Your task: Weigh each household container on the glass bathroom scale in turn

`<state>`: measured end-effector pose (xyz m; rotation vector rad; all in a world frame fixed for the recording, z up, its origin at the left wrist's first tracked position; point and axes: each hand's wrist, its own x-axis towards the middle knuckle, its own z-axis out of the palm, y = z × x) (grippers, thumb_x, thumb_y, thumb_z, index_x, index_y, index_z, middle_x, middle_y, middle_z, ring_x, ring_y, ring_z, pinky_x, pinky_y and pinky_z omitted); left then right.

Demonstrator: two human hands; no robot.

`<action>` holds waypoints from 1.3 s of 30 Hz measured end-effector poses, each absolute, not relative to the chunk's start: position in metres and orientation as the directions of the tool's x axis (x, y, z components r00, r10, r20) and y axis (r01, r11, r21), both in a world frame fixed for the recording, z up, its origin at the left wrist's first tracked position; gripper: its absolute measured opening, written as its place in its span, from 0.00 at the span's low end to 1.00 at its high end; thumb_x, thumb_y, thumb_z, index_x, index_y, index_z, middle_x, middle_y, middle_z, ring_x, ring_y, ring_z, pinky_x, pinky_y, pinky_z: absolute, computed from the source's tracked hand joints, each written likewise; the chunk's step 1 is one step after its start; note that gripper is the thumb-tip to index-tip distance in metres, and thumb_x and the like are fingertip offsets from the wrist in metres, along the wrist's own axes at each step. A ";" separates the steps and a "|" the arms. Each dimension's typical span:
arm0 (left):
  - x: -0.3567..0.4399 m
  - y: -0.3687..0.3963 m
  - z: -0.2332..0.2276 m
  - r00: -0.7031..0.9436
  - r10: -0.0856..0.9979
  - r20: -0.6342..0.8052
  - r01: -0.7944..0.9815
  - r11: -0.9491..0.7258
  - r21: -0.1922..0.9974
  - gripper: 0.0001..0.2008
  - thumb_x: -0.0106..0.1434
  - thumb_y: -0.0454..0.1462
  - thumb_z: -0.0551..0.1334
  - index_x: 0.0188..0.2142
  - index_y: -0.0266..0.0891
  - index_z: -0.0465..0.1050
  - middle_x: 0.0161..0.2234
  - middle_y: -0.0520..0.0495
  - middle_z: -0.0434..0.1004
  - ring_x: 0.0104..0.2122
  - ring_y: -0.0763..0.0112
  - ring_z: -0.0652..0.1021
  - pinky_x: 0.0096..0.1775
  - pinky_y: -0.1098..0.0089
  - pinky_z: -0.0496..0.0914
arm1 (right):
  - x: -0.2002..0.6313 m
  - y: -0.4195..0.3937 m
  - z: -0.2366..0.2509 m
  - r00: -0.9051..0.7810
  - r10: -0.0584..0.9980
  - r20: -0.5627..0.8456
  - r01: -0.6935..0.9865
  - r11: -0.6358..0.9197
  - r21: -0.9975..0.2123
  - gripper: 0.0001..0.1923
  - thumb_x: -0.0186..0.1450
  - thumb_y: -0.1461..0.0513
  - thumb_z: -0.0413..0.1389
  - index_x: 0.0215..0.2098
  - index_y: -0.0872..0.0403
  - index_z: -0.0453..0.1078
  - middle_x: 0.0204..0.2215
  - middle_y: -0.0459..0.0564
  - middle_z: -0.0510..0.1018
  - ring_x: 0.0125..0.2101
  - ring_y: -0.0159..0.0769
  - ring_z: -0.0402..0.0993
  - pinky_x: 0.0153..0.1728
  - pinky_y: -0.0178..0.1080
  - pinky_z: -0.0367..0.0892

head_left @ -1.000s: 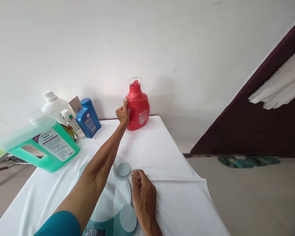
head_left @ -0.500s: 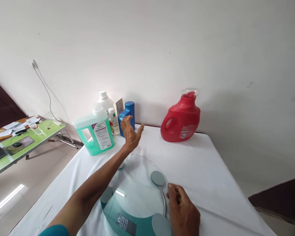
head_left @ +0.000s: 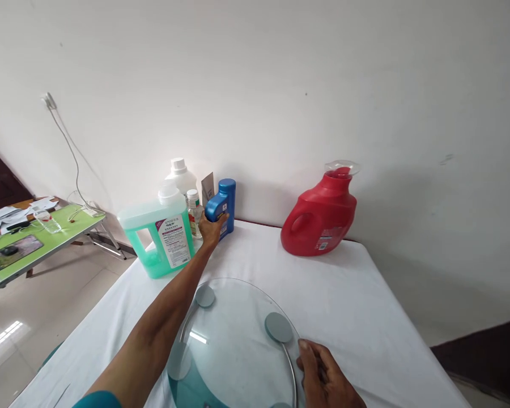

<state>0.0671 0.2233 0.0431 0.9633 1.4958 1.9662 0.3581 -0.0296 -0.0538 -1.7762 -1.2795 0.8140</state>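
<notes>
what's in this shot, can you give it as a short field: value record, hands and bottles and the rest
left hand: closed around the lower part of the blue bottle
right hand: resting at the right rim of the glass scale
beside blue bottle: green jug, small clear bottle, white bottle
apart, to the right: red jug, upright by the wall
surface: white cloth over the table
far left: green side table with papers

blue bottle (head_left: 221, 206): glossy plastic | scale (head_left: 233, 345): smooth clear glass, matt metal pads | tablecloth (head_left: 365, 306): matt white cloth
</notes>
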 end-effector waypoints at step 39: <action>0.067 -0.054 0.081 -0.153 0.977 0.148 -0.099 -0.165 0.981 0.25 0.43 0.47 0.87 0.39 0.42 0.85 0.35 0.46 0.90 0.34 0.56 0.88 0.40 0.59 0.84 | 0.325 -0.038 -0.013 0.272 0.947 0.171 0.441 0.036 -0.897 0.32 0.71 0.33 0.45 0.27 0.45 0.67 0.25 0.53 0.81 0.26 0.43 0.76 0.30 0.43 0.66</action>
